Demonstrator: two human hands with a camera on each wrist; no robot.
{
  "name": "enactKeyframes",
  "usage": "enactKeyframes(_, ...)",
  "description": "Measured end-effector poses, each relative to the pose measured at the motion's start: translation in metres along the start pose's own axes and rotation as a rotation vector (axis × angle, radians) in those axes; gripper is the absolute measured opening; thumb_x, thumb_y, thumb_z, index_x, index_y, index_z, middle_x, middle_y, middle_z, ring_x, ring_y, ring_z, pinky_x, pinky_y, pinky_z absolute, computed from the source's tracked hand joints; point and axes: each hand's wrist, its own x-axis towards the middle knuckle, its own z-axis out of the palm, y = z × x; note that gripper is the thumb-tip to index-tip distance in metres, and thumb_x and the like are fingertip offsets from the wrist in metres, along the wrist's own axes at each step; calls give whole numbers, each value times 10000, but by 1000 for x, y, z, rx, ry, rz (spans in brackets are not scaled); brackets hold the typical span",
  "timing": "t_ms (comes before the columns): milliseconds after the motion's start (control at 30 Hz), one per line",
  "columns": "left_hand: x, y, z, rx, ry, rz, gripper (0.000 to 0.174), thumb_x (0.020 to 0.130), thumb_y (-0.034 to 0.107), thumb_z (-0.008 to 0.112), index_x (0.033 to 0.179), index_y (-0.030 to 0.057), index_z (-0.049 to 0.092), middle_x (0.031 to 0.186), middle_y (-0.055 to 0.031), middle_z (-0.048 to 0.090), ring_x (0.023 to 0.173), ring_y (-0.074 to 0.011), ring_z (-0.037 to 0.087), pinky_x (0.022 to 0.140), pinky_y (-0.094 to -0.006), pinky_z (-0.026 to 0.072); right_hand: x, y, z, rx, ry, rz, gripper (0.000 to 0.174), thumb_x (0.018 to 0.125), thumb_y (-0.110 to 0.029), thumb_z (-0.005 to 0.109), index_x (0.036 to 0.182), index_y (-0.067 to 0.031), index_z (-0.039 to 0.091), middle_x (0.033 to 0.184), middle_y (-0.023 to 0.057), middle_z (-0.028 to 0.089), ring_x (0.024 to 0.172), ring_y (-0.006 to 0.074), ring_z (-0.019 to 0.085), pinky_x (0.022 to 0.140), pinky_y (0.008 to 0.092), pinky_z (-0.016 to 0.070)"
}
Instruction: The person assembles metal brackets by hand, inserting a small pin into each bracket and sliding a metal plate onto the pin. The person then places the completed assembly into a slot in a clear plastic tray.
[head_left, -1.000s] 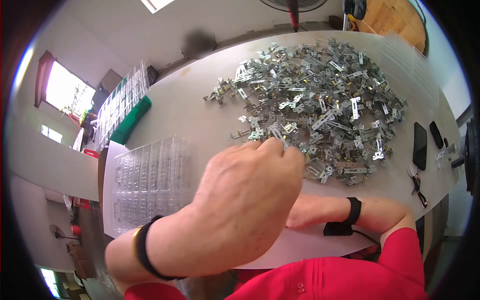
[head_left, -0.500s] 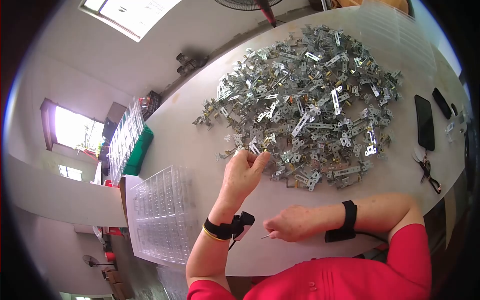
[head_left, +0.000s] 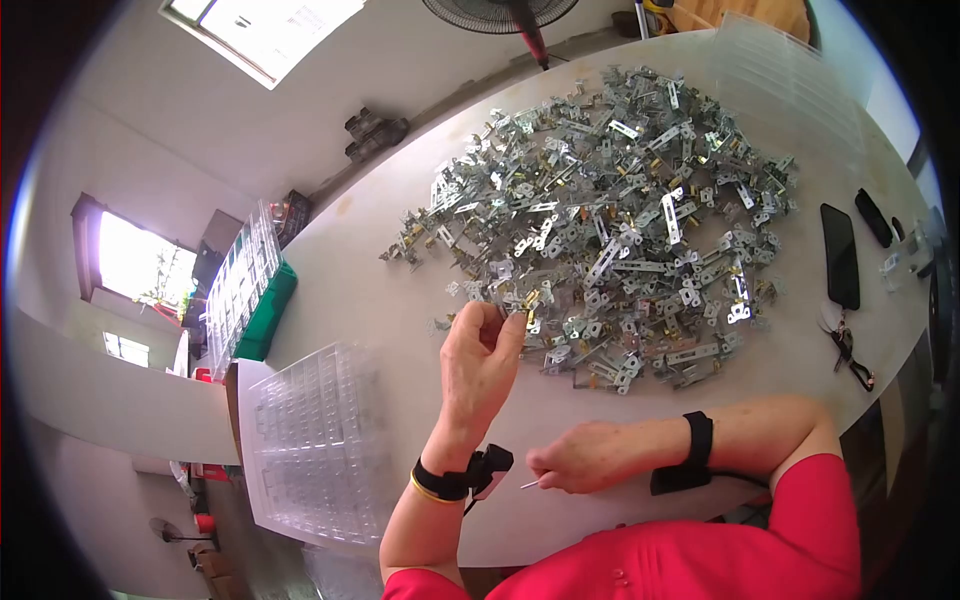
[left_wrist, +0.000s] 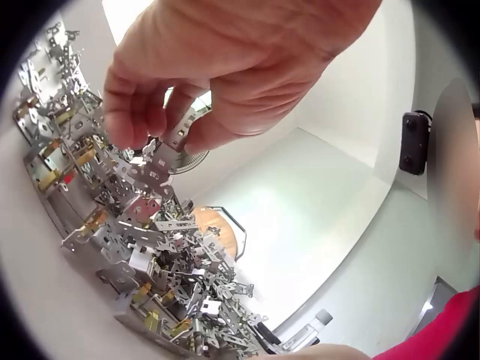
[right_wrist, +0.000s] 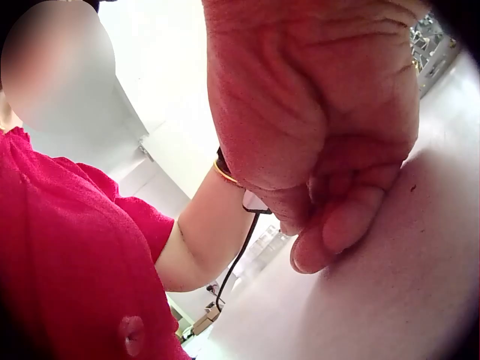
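A heap of small metal brackets (head_left: 610, 220), some with brass-coloured bits, covers the middle of the table. At its near left edge the left hand (head_left: 476, 362) bends its fingers over the parts. In the left wrist view the left hand (left_wrist: 240, 67) pinches a flat metal bracket (left_wrist: 159, 166) between thumb and fingers, with the heap beside it. Nearer the body, the right hand (head_left: 583, 457) grips a thin metal rod (head_left: 530, 485) whose tip sticks out to the left. The right wrist view shows the right hand (right_wrist: 315, 127) with curled fingers over the table; the rod is hidden there.
Clear plastic trays (head_left: 318, 440) lie at the table's left, a green-based compartment box (head_left: 262, 318) behind them. Another clear tray (head_left: 790, 85) is at the far right. A phone (head_left: 840, 257), a dark case (head_left: 873, 218) and small snips (head_left: 848, 352) lie at the right.
The left forearm, earlier large across the view, now lies lower and further left, with the hand at the heap's near left edge. The right hand and its rod have come into clearer view.
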Motion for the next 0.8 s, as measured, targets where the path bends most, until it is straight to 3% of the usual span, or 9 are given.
enactKeyframes(133,-10,-8,-2,-148,56,-12,250,940,198,715,922,-11,579,846,-52,662,752,-75,594,663,-254,489,3,-1,-1,-4,-34,30,265,1006,-340,551,1064,-85,596,836,144,682,808,375,673,716,499,503)
enactKeyframes(200,-13,-12,-5,-140,10,-76,141,993,104,659,972,-1,568,937,-64,713,875,-78,649,792,-230,514,2,-5,-4,5,-43,38,266,1008,-340,550,1056,-84,603,836,132,687,804,357,678,715,487,506)
enactKeyframes(233,-16,-15,-6,-145,21,-77,141,993,104,659,972,-1,568,937,-64,713,875,-78,649,792,-230,514,2,-6,-6,21,-49,42,268,1010,-340,548,1048,-82,611,836,120,691,800,338,683,713,475,510)
enactKeyframes(300,-22,-20,-8,-409,-58,-76,126,987,62,655,1022,1,550,1068,-108,719,955,-124,675,885,-274,532,3,-5,-8,22,-70,13,263,1014,-326,547,1035,-72,611,843,111,695,797,311,687,714,452,515)
enactKeyframes(567,-37,-32,-17,-793,-140,-98,177,955,-17,662,1050,25,520,1090,-110,682,1029,-195,675,951,-333,538,-25,-35,-60,269,-168,-19,184,1037,-205,549,1047,-30,606,863,77,688,766,191,675,705,341,534)
enactKeyframes(633,-40,-36,-15,-848,-158,-109,200,949,-26,665,1061,33,511,1086,-107,677,1037,-200,672,957,-338,536,-34,-49,-79,438,137,-42,153,1021,-190,601,1016,-38,610,807,50,654,741,141,649,673,309,520)
enactKeyframes(667,-41,-39,-13,-889,-168,-103,245,939,-30,676,1101,33,503,1094,-113,674,1037,-209,673,957,-345,535,-36,-53,-85,432,133,-30,153,1021,-190,601,1016,-38,610,807,50,654,741,141,649,673,309,520)
enactKeyframes(733,-42,-40,-12,-938,-173,-94,294,928,-34,686,1141,34,495,1101,-118,670,1036,-217,675,956,-353,535,-37,-60,-94,557,491,-22,88,1034,-132,594,1016,-46,598,795,6,628,721,70,613,652,250,509)
enactKeyframes(800,-44,-38,-12,-984,-191,-136,392,941,-26,664,1276,23,468,1106,-127,663,1026,-237,677,955,-374,533,-35,-65,-103,581,577,5,79,1039,-128,585,1030,-49,595,793,-2,620,712,57,602,637,233,500)
